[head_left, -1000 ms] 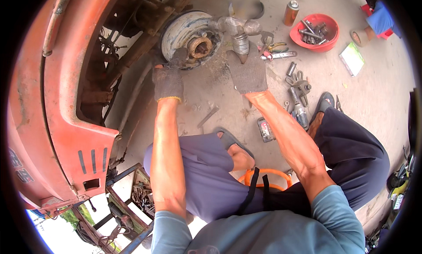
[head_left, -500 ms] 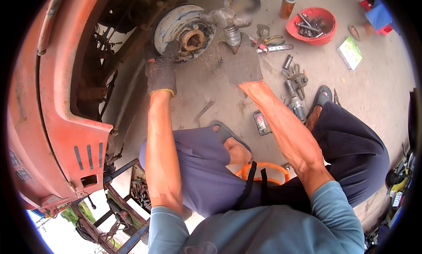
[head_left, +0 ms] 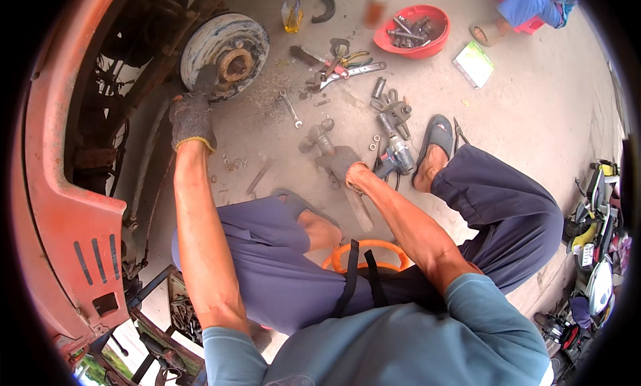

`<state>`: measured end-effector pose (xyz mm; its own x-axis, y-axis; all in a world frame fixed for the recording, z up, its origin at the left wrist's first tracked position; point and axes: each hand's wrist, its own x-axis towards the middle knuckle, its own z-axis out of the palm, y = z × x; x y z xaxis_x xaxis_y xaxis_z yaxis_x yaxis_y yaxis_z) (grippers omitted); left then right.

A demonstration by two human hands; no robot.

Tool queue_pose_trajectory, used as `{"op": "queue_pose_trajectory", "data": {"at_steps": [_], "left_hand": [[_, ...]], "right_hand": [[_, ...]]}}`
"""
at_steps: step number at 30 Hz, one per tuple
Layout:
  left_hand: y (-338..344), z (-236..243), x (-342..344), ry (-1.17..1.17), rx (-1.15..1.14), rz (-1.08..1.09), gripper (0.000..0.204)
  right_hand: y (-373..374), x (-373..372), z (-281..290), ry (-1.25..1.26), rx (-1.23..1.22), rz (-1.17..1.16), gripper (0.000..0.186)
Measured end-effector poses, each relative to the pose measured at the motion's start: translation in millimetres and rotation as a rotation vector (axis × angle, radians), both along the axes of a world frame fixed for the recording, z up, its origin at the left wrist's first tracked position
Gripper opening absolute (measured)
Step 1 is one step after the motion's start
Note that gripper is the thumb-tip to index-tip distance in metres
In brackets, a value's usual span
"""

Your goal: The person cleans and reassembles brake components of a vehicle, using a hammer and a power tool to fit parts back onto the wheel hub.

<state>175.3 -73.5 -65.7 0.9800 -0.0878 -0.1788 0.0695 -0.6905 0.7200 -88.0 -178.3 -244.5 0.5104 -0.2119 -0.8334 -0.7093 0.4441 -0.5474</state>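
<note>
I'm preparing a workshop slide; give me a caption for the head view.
Gloved left hand at a weathered drum, right hand gripping a hammer, tools across the floor.

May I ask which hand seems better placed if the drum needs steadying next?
Probably the left hand: it is close by the drum, while the right hand holds the hammer farther away.

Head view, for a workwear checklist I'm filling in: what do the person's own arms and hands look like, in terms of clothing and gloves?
The left hand and right hand wear dark grey-brown fabric work gloves; the left one has a yellow cuff edge. Short, plain blue-teal shirt sleeves leave the forearms bare. No cables or markings show on either arm.
</note>
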Motion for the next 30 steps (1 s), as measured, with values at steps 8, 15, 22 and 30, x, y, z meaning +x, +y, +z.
{"op": "queue_pose_trajectory", "data": {"at_steps": [8, 15, 22, 30], "left_hand": [[3, -12, 6, -0.157, 0.203, -0.149, 0.084], [12, -11, 14, -0.019, 0.269, -0.141, 0.080], [-2, 1, -2, -0.085, 0.144, -0.045, 0.055], [10, -16, 7, -0.143, 0.287, -0.179, 0.060]], "right_hand": [[3, 1, -13, 0.082, -0.399, 0.559, 0.054], [-27, 7, 7, 0.217, -0.702, 0.913, 0.044], [-58, -7, -53, 0.135, -0.898, 0.457, 0.031], [-65, 56, -63, 0.216, -0.892, 0.420, 0.033]]}}
